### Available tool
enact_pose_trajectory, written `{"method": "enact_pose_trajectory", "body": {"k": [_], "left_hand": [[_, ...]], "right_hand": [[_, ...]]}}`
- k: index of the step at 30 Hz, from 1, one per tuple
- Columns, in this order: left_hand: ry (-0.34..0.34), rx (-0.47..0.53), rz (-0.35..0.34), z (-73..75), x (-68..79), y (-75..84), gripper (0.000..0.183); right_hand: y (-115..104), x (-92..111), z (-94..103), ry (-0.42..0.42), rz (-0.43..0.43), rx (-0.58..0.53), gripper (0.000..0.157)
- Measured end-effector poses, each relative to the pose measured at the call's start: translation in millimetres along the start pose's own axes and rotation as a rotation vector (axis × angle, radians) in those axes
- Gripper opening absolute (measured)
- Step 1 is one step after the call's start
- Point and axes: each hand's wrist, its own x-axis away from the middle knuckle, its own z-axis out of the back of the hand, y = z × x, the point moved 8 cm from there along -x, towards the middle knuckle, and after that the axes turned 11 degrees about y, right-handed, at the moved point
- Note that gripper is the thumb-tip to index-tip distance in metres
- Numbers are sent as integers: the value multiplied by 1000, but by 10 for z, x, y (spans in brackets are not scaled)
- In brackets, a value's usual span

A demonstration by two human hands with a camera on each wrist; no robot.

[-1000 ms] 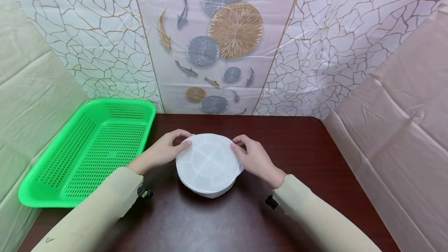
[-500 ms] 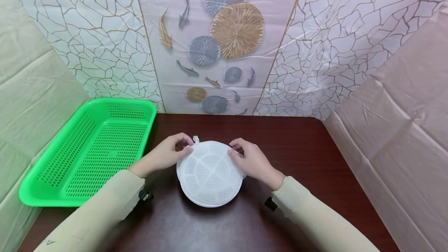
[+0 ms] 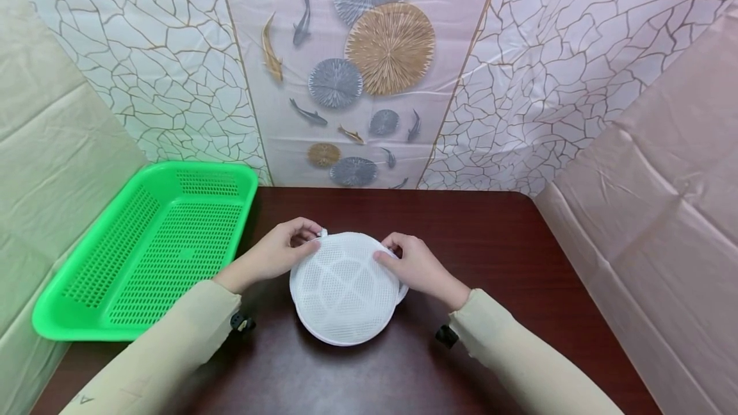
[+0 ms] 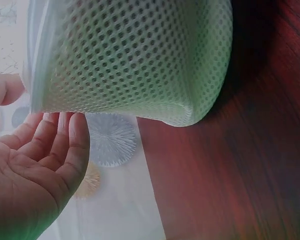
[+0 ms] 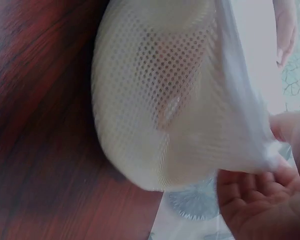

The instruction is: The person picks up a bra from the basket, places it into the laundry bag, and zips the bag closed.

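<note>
A round white mesh laundry bag stands over the table in the head view, its flat mesh top turned up toward me. At its far left rim my left hand pinches the edge, thumb on top and fingers behind. A small white tab pokes out beside those fingers. My right hand grips the far right rim in the same way. Soft honeycomb mesh sides fill much of the left wrist view, above the curled left fingers. Through the bag's wall in the right wrist view, the inside shows faintly.
A green plastic basket with slotted walls stands on the left side of the dark red wooden table. Patterned sheeting hangs behind the table, and beige padded panels flank it.
The bag has tipped, its far rim lower and near edge closer to me, hiding its side. A white tab has come into view by my left fingers. Both hands keep their hold.
</note>
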Motion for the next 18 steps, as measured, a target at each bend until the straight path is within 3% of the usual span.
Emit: {"method": "enact_pose_trajectory", "body": {"k": [6, 11, 15, 18], "left_hand": [[-13, -39, 9, 12, -32, 147, 32], [-25, -33, 13, -6, -71, 314, 36], [-39, 51, 36, -59, -99, 402, 31], [-48, 132, 104, -94, -97, 395, 27]], "right_hand": [[-239, -24, 128, 170, 165, -115, 9], [-415, -17, 218, 276, 302, -150, 8], [-491, -2, 241, 311, 356, -156, 9], [-507, 9, 240, 313, 368, -155, 10]]}}
